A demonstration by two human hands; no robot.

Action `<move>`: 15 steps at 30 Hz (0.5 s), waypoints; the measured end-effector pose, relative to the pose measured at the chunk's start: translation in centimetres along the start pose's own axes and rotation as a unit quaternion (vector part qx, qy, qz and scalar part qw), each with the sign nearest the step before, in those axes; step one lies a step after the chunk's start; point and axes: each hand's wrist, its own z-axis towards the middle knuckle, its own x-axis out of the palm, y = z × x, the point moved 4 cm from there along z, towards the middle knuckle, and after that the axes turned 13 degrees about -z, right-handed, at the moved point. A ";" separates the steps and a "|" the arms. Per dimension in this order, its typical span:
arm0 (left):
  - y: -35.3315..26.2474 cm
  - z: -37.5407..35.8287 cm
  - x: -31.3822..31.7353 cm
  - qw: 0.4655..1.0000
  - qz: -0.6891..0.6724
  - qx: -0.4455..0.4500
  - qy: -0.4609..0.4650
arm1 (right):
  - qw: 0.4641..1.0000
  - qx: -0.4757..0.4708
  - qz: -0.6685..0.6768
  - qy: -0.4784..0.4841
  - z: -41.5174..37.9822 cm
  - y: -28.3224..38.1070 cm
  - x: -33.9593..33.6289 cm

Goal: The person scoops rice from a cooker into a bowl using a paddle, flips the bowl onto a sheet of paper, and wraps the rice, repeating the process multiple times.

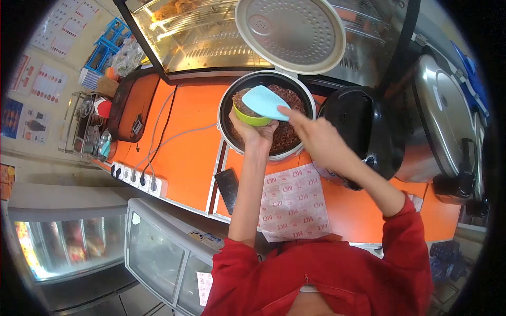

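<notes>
My left hand [255, 131] is wrapped round a small green bowl [252, 119] with brownish-red rice in it, held over the open rice cooker [224, 113]. In my right hand [315, 132] is the handle of a light-blue rice paddle [265, 101]. The paddle's flat blade lies over the top of the bowl and partly covers its contents. Dark reddish-brown rice [287, 138] fills the cooker's pot below both hands. Behind it, the cooker's metal lid [292, 31] is raised.
Printed wrapping paper [295, 205] and a phone [227, 188] lie on the orange counter [192, 168]. A black cooker [350, 134] and a large steel one [437, 121] stand to the right. A lit glass display case [205, 50] is behind. Cords run to a power strip [139, 180].
</notes>
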 end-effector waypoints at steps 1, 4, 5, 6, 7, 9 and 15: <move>-0.1 -0.1 -0.1 1.000 0.001 -0.002 0.001 | 0.998 -0.010 -0.045 -0.033 -0.6 0.3 1.1; -0.6 -0.1 0.0 0.997 0.057 -0.008 0.049 | 0.999 -0.022 -0.030 -0.029 -0.7 -0.1 1.9; -0.8 0.3 -0.5 0.997 0.058 -0.008 0.046 | 0.999 -0.033 -0.021 -0.032 -0.5 -0.2 1.9; -0.9 0.9 -1.2 0.998 0.034 -0.028 0.052 | 0.999 -0.035 0.022 -0.030 0.1 -0.4 1.6; -1.0 1.6 -1.8 0.997 0.009 -0.048 0.060 | 0.999 -0.035 0.021 -0.032 1.0 -1.0 1.2; -0.7 1.5 -1.7 0.987 0.002 -0.098 0.124 | 0.966 -0.108 0.222 -0.079 2.4 -1.4 0.3; -1.5 0.7 -1.2 0.997 0.031 -0.045 0.055 | 0.996 -0.059 0.059 -0.043 1.6 -1.1 1.4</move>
